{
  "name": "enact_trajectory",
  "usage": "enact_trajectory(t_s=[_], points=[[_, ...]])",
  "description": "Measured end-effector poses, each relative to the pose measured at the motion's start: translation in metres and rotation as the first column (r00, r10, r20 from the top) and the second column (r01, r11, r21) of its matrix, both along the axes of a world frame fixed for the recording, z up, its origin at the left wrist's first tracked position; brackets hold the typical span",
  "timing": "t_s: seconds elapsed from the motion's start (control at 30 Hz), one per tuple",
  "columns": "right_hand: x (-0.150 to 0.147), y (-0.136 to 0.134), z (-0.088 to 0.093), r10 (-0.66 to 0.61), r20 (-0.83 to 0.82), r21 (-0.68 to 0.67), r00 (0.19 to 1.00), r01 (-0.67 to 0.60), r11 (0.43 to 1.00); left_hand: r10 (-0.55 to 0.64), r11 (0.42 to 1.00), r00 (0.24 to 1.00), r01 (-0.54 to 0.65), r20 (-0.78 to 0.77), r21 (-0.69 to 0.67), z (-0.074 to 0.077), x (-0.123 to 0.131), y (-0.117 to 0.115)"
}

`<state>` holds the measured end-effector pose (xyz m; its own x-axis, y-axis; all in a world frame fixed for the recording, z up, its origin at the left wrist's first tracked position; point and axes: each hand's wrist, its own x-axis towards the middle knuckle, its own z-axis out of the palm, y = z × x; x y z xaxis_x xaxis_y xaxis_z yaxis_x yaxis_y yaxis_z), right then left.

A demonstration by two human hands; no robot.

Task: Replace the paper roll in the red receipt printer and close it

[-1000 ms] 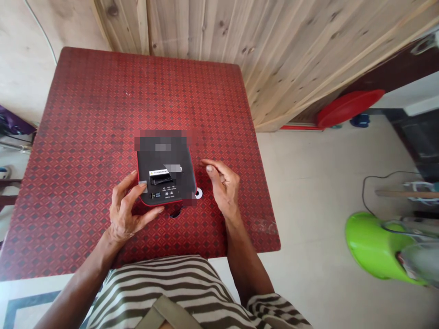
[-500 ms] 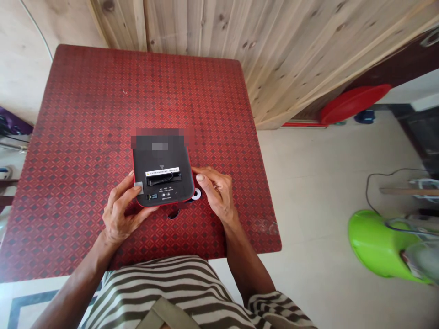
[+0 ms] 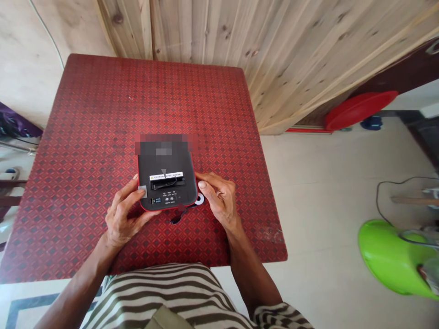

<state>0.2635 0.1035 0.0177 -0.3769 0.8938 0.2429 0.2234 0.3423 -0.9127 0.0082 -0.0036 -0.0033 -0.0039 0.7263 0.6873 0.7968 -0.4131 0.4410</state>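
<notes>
The fingers (image 3: 133,198) of a person's left hand (image 3: 118,221) clasped the near-left corner of a black, round-cornered, red-rimmed device (image 3: 168,162) over a red diamond-patterned tabletop (image 3: 96,119); the right hand's (image 3: 221,201) narrowly parted fingers sat at its right edge, their grip unclear.

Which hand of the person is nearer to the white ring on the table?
Right. The right hand is just right of the white ring; the left hand is farther away, at the left edge of the black device.

Smooth, matt plastic device (image 3: 173,165)
</notes>
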Motion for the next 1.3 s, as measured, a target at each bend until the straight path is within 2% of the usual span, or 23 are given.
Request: enact_trajectory(t_s=[0.17,0.37,0.53,0.7,0.93,1.03,1.1,1.17,1.23,1.3], points=[[0.0,-0.001,-0.001,-0.005,-0.005,0.018,1.0,0.005,1.0,0.005,1.0,1.0,-0.004,0.012,-0.029,-0.002,0.0,-0.001],[0.0,0.001,-0.004,-0.018,0.013,0.013,1.0,0.017,1.0,0.013,1.0,1.0,-0.013,-0.005,0.005,0.003,0.004,0.001],[-0.002,0.0,-0.003,-0.109,0.068,-0.015,0.992,0.11,0.994,0.025,1.0,1.0,-0.025,-0.019,-0.001,0.005,0.004,0.002],[0.002,-0.001,-0.004,-0.201,0.092,-0.029,0.975,0.204,0.978,0.002,1.0,0.998,-0.002,0.059,-0.006,0.006,0.005,0.002],[0.004,0.0,-0.007,-0.254,0.083,-0.034,0.964,0.257,0.966,-0.004,0.999,0.997,0.007,0.083,-0.043,0.013,0.004,0.006],[0.004,-0.001,-0.003,-0.26,0.064,-0.033,0.964,0.262,0.964,0.006,0.998,0.996,0.0,0.091,-0.066,0.013,0.004,0.006],[0.002,-0.001,0.007,-0.242,0.064,0.019,0.968,0.241,0.97,0.022,0.997,0.996,-0.016,0.081,-0.075,0.011,0.005,0.006],[-0.003,0.002,0.022,-0.191,0.092,0.16,0.977,0.175,0.972,0.029,0.997,0.997,-0.024,0.066,-0.069,0.009,0.006,0.005],[-0.013,0.009,0.039,-0.102,0.164,0.336,0.981,0.042,0.941,0.03,0.998,0.998,-0.027,0.054,-0.054,0.009,0.007,0.004],[-0.028,0.019,0.053,-0.028,0.311,0.443,0.95,-0.118,0.889,0.034,0.998,0.999,-0.032,0.043,-0.046,0.008,0.007,0.004]])
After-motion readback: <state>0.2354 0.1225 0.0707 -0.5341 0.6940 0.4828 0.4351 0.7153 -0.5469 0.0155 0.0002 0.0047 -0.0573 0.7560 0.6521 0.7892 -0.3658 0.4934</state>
